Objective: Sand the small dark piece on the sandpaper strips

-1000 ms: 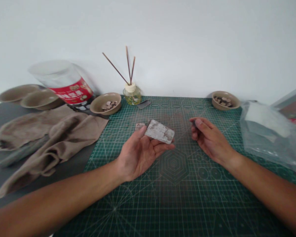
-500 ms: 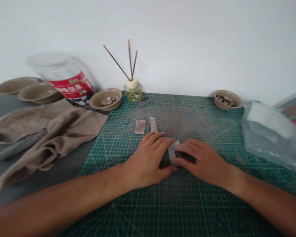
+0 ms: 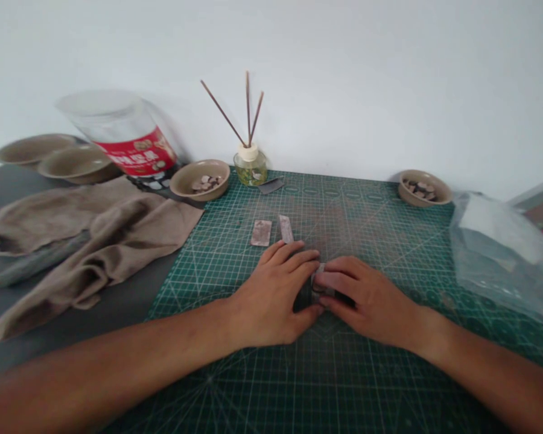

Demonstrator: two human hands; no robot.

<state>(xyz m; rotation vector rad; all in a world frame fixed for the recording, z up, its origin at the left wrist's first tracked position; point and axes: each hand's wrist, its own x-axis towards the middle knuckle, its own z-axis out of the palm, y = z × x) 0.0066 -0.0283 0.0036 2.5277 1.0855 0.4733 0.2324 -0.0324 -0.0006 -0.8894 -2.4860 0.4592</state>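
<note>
A small greyish-white flat piece (image 3: 315, 294) lies on the green cutting mat (image 3: 344, 380), mostly covered by fingers. My left hand (image 3: 276, 295) curves around its left side, fingertips at the far end and thumb at the near end. From the other side, my right hand (image 3: 371, 298) pinches at the piece with thumb and fingers, and whether a smaller bit is between them I cannot make out. Beyond my left fingers lie a brownish rectangular piece (image 3: 261, 233) and a narrow pale strip (image 3: 285, 228).
Bowls with small chips stand at the back left (image 3: 187, 187) and back right (image 3: 443, 194). A reed diffuser (image 3: 250, 163) has a dark grey sheet (image 3: 270, 186) beside it. Leftward are a brown cloth (image 3: 131, 235), a red-labelled jar (image 3: 136, 154) and more bowls (image 3: 75, 172); rightward, a plastic bag (image 3: 489, 259).
My right fingers have shifted slightly left and closer to my left hand, covering more of the pale piece. The whole view has swung a little.
</note>
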